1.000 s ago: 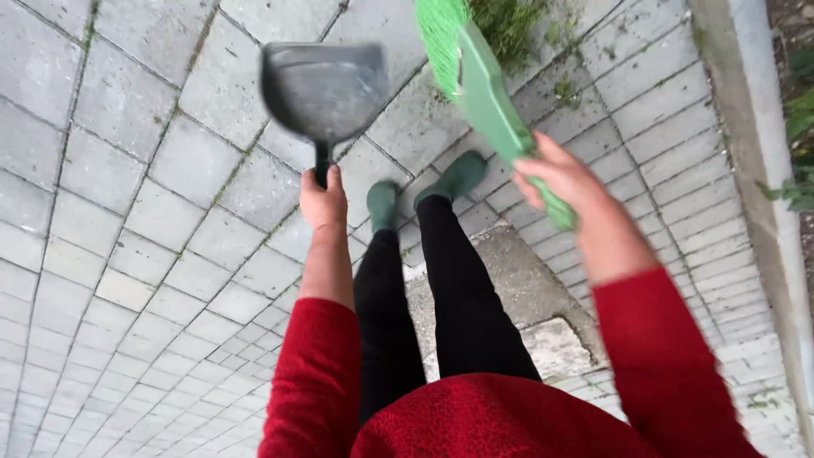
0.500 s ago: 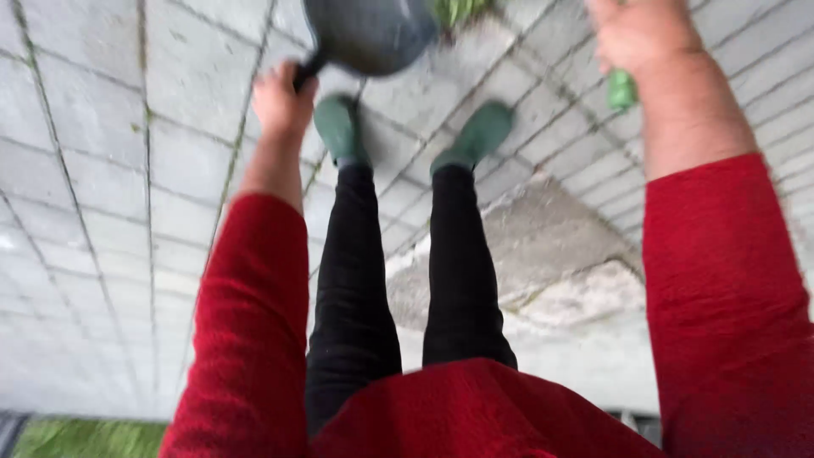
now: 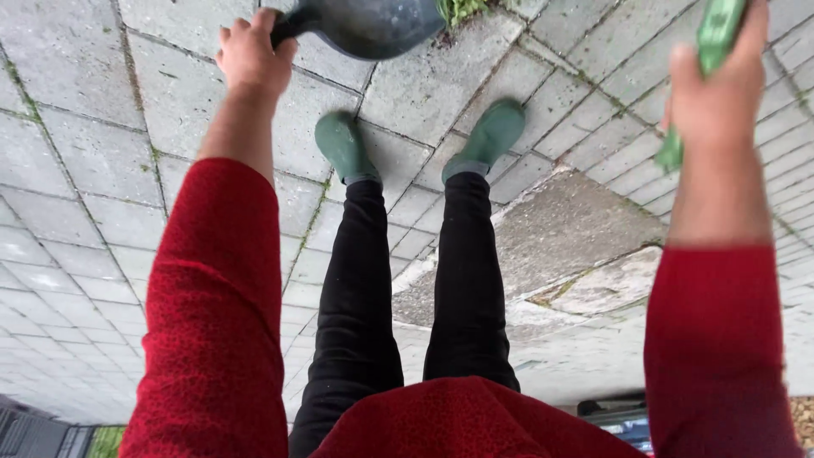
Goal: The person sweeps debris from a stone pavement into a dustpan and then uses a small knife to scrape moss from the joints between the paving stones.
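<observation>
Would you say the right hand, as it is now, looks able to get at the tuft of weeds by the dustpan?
Probably not at once: the right hand is shut on the green brush, and the weeds lie far to its left, just past the dustpan.

Both arms reach forward in red sleeves, bare from the forearm down. The left hand (image 3: 250,55) is closed in a fist, knuckles up, fingers curled tight around a dark handle. The right hand (image 3: 721,97) is also closed, wrist bent slightly, its fingers apparently wrapped round something green, though blur hides their exact lie. Below, two legs in black trousers stand apart, feet in green boots.
</observation>
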